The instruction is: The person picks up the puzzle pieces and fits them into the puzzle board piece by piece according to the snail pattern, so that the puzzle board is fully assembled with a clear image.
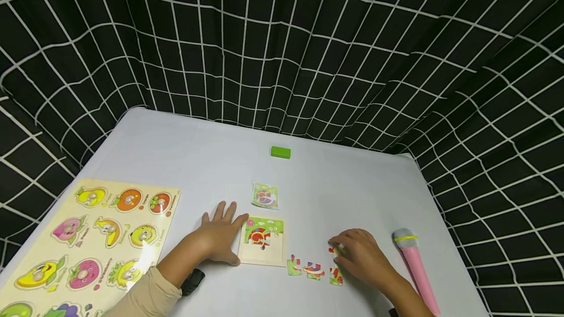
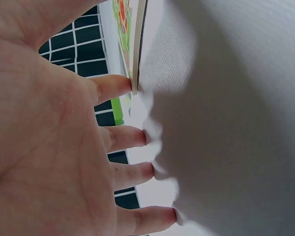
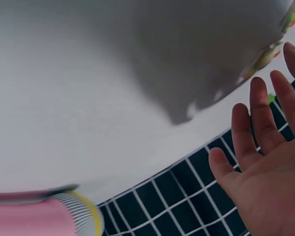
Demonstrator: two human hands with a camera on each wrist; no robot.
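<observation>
My left hand (image 1: pixel 218 238) lies spread on the table, index finger and thumb at the left edge of a square puzzle tray (image 1: pixel 270 254). Several joined pieces fill the tray's upper and left part, showing a red snail-like picture on green. In the left wrist view, the straight fingers touch the cloth, with the index fingertip against the tray's edge. Over at the right, my right hand (image 1: pixel 363 258) hovers above a puzzle piece (image 1: pixel 338 249), partly hidden by the fingers, which look loosely bent and apart from it. Three loose jigsaw pieces (image 1: pixel 314 271) lie between tray and hand.
A small picture card (image 1: pixel 265 195) lies behind the tray, and a green block (image 1: pixel 280 152) farther back. The fruit knob puzzle board (image 1: pixel 169 224) covers the left side. A pink toy microphone (image 1: pixel 418 268) rests at the right. Black gridded curtain (image 1: pixel 264 53) surrounds the table.
</observation>
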